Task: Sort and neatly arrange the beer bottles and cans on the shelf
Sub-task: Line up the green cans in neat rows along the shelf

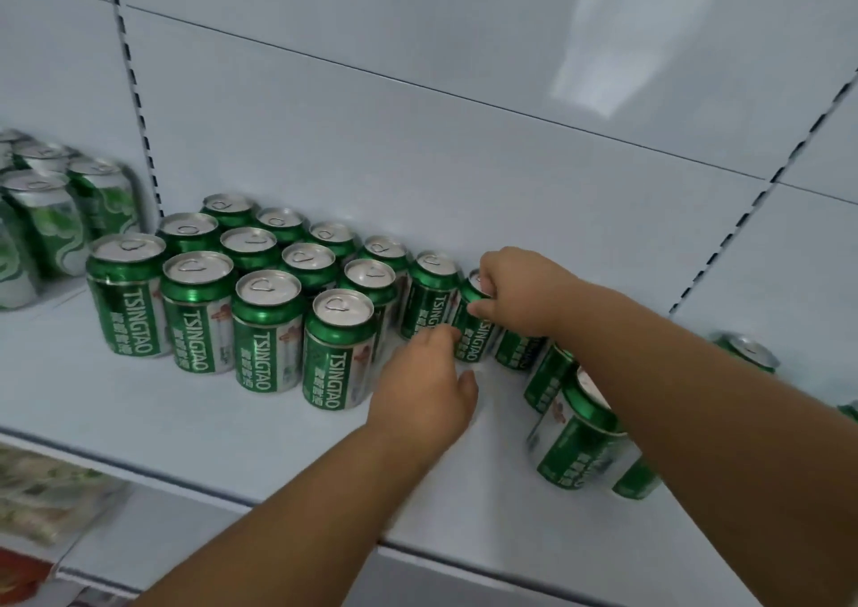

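Several green Tsingtao beer cans (260,281) stand upright in slanted rows on the white shelf (232,416). My right hand (520,288) grips the top of one green can (473,332) at the right end of the back row. My left hand (425,388) reaches in below it, fingertips touching the lower side of that same can. More green cans (580,434) stand loosely under and behind my right forearm, partly hidden by it.
A different group of pale green and silver cans (46,216) stands at the far left beyond a slotted upright. Two cans (747,351) show at the far right. The shelf's front edge (185,481) runs below; packaged goods lie on a lower level at bottom left.
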The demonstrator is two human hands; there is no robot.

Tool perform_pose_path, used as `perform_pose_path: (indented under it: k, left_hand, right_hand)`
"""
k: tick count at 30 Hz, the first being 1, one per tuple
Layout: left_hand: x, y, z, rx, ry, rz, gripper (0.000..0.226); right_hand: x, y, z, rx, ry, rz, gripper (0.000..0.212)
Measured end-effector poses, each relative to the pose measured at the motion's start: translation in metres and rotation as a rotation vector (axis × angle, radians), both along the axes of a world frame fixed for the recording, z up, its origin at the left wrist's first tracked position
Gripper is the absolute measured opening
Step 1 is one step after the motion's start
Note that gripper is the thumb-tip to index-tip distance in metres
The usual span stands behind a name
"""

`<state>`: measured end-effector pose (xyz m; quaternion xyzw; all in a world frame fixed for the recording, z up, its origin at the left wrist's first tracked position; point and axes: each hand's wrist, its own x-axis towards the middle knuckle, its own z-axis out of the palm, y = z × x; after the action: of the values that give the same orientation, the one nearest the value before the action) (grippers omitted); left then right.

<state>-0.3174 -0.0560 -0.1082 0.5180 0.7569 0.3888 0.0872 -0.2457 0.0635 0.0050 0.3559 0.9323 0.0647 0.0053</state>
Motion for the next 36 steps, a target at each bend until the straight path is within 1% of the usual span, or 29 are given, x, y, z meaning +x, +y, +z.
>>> perform_pose_path:
  k: [2,5,9,10,12,14,16,18,21,26,30,33,36]
  left_hand:
    - [0.001,0.003,0.0,-0.014,0.026,0.045,0.048]
    - [0.006,0.008,-0.001,0.01,0.038,0.121,0.052]
    - [0.012,0.002,-0.004,0.082,0.108,0.238,0.066]
    - [0.014,-0.001,-0.005,0.098,0.128,0.28,0.066]
    - [0.016,-0.005,-0.005,0.108,0.172,0.355,0.058]
    - [0.015,-0.007,-0.004,0.071,0.227,0.415,0.05]
    - [0.013,-0.005,-0.004,0.002,0.3,0.453,0.049]
    - [0.012,-0.003,-0.004,-0.061,0.349,0.476,0.051]
    - [0.01,0.001,-0.006,-0.121,0.362,0.506,0.051]
    - [0.008,0.008,-0.012,-0.207,0.392,0.541,0.031]
    - [0.004,0.012,-0.012,-0.206,0.366,0.555,0.029]
    - [0.003,0.01,-0.013,-0.183,0.371,0.555,0.031]
    - [0.005,0.002,-0.012,-0.111,0.343,0.565,0.036]
  right_hand:
    - [0.0,0.007,0.001,-0.051,0.01,0.037,0.026]
    - [0.009,0.01,0.008,-0.13,0.092,0.1,0.023]
    - [0.013,0.001,0.022,-0.107,0.195,0.218,0.027]
    - [0.012,-0.003,0.024,-0.112,0.21,0.253,0.027]
    - [0.007,-0.007,0.024,-0.132,0.222,0.308,0.027]
    - [0.001,-0.009,0.02,-0.149,0.212,0.343,0.027]
    - [-0.004,-0.009,0.016,-0.145,0.189,0.367,0.027]
    - [-0.008,-0.007,0.011,-0.134,0.179,0.384,0.026]
    - [-0.015,-0.006,0.003,-0.116,0.177,0.396,0.025]
    - [-0.023,-0.006,-0.012,-0.063,0.239,0.404,0.028]
    - [-0.026,-0.007,-0.017,-0.036,0.293,0.395,0.031]
    - [-0.021,-0.007,-0.013,-0.045,0.283,0.387,0.031]
    - [-0.002,0.001,0.0,-0.071,0.259,0.37,0.03]
